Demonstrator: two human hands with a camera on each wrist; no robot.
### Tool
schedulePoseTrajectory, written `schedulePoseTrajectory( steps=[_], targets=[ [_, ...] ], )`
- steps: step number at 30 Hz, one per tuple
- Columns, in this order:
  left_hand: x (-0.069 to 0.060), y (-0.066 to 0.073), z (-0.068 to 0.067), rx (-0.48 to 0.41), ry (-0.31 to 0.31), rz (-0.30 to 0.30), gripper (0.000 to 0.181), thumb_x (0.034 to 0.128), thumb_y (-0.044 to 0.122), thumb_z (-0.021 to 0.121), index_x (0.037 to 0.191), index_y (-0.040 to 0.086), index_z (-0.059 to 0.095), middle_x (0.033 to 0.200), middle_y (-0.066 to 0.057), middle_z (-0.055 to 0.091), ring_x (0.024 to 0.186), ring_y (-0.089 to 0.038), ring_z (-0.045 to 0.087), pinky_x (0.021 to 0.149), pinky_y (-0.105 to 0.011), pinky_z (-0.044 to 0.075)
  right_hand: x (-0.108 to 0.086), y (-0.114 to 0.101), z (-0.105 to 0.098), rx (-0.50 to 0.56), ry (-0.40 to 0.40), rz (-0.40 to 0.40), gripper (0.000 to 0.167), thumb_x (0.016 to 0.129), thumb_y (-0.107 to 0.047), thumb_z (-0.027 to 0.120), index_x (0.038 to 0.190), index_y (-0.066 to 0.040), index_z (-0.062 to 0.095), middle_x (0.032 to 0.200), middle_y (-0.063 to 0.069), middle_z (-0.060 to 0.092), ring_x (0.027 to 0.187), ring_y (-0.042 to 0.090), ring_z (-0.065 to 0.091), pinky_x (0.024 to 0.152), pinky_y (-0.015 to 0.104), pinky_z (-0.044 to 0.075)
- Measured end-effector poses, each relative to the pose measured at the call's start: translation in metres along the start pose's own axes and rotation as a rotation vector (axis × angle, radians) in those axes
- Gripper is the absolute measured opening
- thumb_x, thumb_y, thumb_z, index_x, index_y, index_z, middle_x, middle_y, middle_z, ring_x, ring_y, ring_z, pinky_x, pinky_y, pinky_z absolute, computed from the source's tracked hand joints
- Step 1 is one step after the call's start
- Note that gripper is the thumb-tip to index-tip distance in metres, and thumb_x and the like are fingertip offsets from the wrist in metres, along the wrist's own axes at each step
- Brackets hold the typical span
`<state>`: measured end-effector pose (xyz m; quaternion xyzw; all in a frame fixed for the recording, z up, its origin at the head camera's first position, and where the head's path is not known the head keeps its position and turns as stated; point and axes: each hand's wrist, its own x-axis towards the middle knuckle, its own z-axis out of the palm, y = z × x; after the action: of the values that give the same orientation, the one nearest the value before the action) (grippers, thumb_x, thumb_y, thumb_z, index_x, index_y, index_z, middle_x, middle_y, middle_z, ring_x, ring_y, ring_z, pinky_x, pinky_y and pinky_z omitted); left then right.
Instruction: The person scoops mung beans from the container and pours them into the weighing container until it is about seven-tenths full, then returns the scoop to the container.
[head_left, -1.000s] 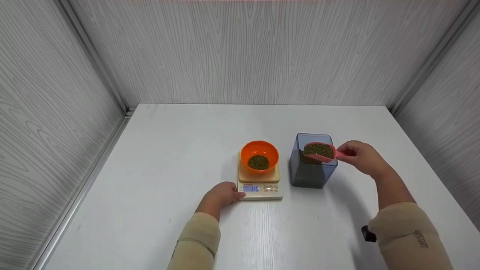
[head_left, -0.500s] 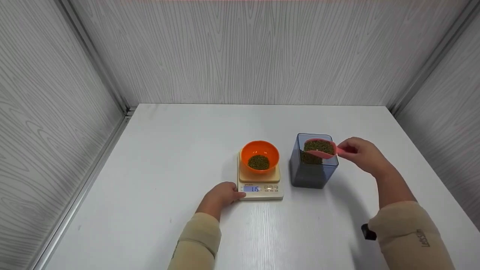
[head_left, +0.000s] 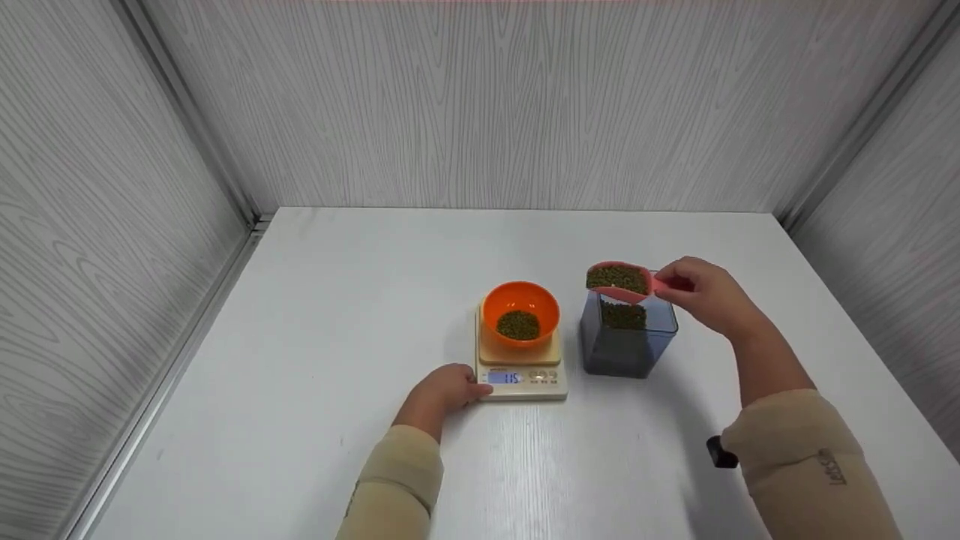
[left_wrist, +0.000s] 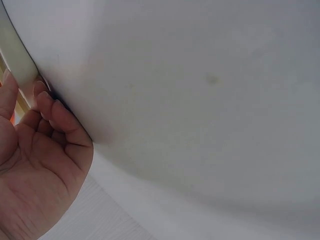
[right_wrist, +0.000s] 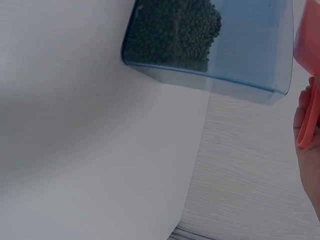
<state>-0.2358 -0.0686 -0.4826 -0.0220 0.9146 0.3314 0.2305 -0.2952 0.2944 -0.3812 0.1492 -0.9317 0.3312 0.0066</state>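
Note:
My right hand [head_left: 705,294] pinches the handle of a pink scoop [head_left: 640,296] heaped with small green beans or pellets. The scoop hangs over the left rim of a translucent blue bin [head_left: 652,352], which holds more of the same grains. Left of the bin, an orange bowl [head_left: 544,300] with a small heap of grains sits on a cream kitchen scale [head_left: 540,391], whose display shows digits like 115. My left hand [head_left: 446,388] grips the scale's front left corner, thumb on top. In the left wrist view the fingertips [left_wrist: 59,114] curl at the scale's edge [left_wrist: 17,55].
The white table [head_left: 360,300] carries the scale and the bin. A grey wood-grain wall [head_left: 510,105] rises behind it, with similar panels at the left [head_left: 90,262] and right [head_left: 892,187].
My right hand has lifted the loaded scoop up out of the bin and moved it left over the rim. The left hand, scale and bowl have stayed in place.

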Motion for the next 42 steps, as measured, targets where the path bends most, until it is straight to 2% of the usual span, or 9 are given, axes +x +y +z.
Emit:
schedulePoseTrajectory(
  steps=[8,19,29,36,42],
  targets=[
    [0.001,0.0,0.0,-0.014,-0.014,-0.004,0.028,0.0839,0.037,0.063,0.076,0.011,0.055,0.069,-0.001,0.048,0.069,-0.017,0.046,0.064,-0.03,0.037,0.012,-0.023,0.015,0.023,-0.012,-0.069,0.018,0.087,-0.022,0.063,0.101,-0.011,0.064,0.096,0.004,0.056,0.083,0.019,0.049,0.07,0.026,0.044],
    [0.002,-0.001,0.001,0.002,0.0,0.0,0.027,0.0836,0.036,0.064,0.082,0.01,0.058,0.073,-0.003,0.051,0.073,-0.019,0.048,0.069,-0.034,0.04,0.024,-0.05,0.042,0.037,-0.051,-0.057,0.016,0.087,-0.018,0.063,0.101,-0.011,0.063,0.097,0.005,0.055,0.085,0.021,0.049,0.075,0.034,0.045],
    [0.003,-0.003,0.002,-0.022,0.003,-0.018,0.027,0.0832,0.038,0.064,0.081,0.012,0.058,0.074,-0.003,0.051,0.075,-0.02,0.048,0.07,-0.034,0.039,0.03,-0.059,0.058,-0.04,-0.079,-0.093,0.015,0.087,-0.017,0.062,0.1,-0.009,0.063,0.096,0.006,0.055,0.086,0.021,0.05,0.078,0.036,0.045],
    [0.001,0.0,0.001,0.024,0.003,-0.001,0.03,0.0839,0.038,0.063,0.076,0.011,0.055,0.07,-0.002,0.047,0.071,-0.018,0.046,0.067,-0.031,0.036,0.032,-0.064,0.061,-0.094,-0.099,-0.109,0.016,0.087,-0.017,0.062,0.101,-0.008,0.063,0.094,0.006,0.055,0.085,0.021,0.05,0.077,0.037,0.047],
    [0.002,0.001,0.001,0.032,-0.002,-0.013,0.029,0.0842,0.039,0.063,0.078,0.011,0.056,0.072,-0.002,0.049,0.073,-0.018,0.047,0.068,-0.032,0.038,0.035,-0.067,0.063,-0.136,-0.123,-0.107,0.017,0.088,-0.018,0.062,0.101,-0.007,0.063,0.093,0.007,0.055,0.084,0.021,0.051,0.076,0.036,0.047]
  ],
)
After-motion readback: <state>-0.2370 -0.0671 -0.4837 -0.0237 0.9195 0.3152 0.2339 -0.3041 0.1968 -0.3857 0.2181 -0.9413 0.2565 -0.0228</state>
